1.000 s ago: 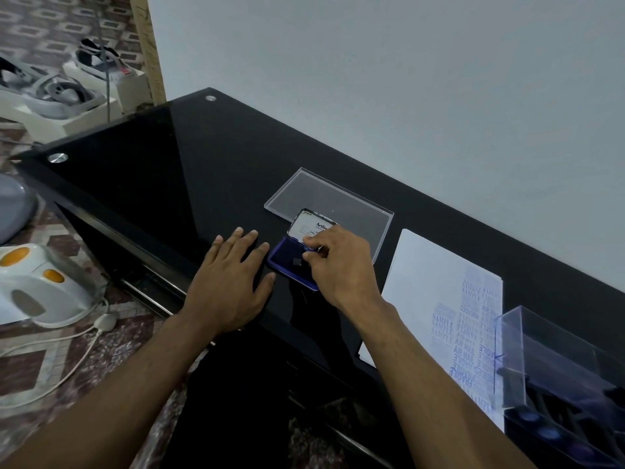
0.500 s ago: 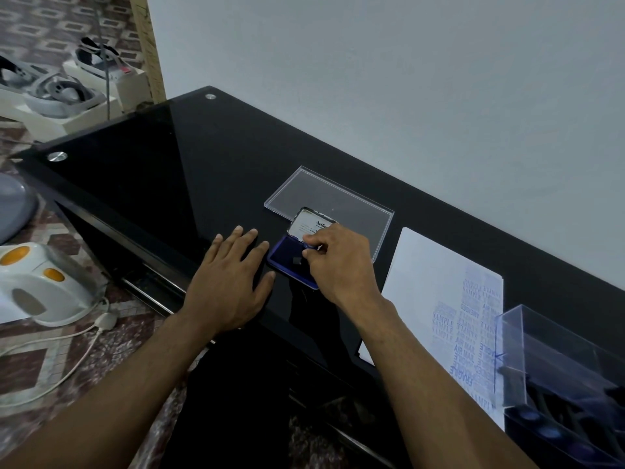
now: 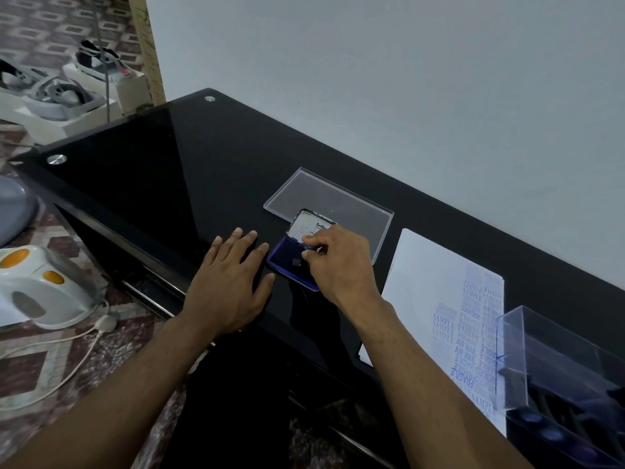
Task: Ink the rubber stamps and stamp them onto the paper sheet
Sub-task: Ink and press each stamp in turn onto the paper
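Hands: two, a left hand [image 3: 233, 289] and a right hand [image 3: 341, 265]
Ink pads: one blue ink pad [image 3: 287, 264], its lid raised; one small stamp [image 3: 308, 247] in the right hand's fingers, mostly hidden
Paper sheets: one paper sheet [image 3: 426, 282]; its blue imprints are too crowded to count
Clear lids: one clear lid [image 3: 324, 198], flat on the surface
Clear boxes: one clear box [image 3: 558, 363] at the right edge; at least two blue-topped stamps [image 3: 531, 418] inside, the rest unclear
Surfaces: one black glass surface [image 3: 162, 170]; two metal studs [image 3: 56, 159] in it
Floor: one white appliance [image 3: 40, 292] with two orange buttons; three white headsets [image 3: 61, 96] on boxes
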Tool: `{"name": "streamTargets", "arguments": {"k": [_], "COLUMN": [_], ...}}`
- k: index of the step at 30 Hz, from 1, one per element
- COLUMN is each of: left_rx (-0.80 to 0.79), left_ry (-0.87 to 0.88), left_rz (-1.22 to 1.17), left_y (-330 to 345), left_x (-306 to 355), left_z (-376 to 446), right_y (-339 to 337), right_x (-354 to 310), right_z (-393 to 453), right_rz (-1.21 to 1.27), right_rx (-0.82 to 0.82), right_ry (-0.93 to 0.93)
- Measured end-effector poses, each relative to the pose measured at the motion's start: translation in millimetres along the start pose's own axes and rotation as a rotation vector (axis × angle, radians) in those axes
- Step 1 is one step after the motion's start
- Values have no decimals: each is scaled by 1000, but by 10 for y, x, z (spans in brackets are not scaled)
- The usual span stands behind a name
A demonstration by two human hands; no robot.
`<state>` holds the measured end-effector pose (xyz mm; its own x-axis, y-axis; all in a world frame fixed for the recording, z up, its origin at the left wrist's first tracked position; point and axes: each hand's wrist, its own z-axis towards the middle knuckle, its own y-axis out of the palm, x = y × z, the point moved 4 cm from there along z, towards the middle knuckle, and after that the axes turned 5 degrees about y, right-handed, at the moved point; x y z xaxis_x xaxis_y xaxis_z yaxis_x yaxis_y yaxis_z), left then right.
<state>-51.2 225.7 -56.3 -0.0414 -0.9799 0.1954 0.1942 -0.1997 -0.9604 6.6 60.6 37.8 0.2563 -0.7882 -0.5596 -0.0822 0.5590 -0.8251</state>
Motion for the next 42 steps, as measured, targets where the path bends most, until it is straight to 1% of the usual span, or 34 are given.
{"name": "streamTargets", "arguments": {"k": [11,15,21,29,36,42], "left_rx": [-12,-13,48,61,-8,-42], "left_ry": [4,1,-15,141,270,348], "left_rz": [2,-43,-167,-189,-218,-237], "left_y": [-10,-27,-111,-152,-23,117], "left_x": [5,-4,88,845,1589,2066], "left_z": [-1,7,64,326,532,671], "right_y": [-2,7,-153,-700,-1189,-1451], "right_x": [13,36,256,819,1458,1807], "right_z": [1,0,-90,-285,-501,-618], "right_rz": [31,71,217,206,180,125], "right_rx": [0,14,111,240,329,337], "right_ry": [-9,-2,77,162,299,340]}}
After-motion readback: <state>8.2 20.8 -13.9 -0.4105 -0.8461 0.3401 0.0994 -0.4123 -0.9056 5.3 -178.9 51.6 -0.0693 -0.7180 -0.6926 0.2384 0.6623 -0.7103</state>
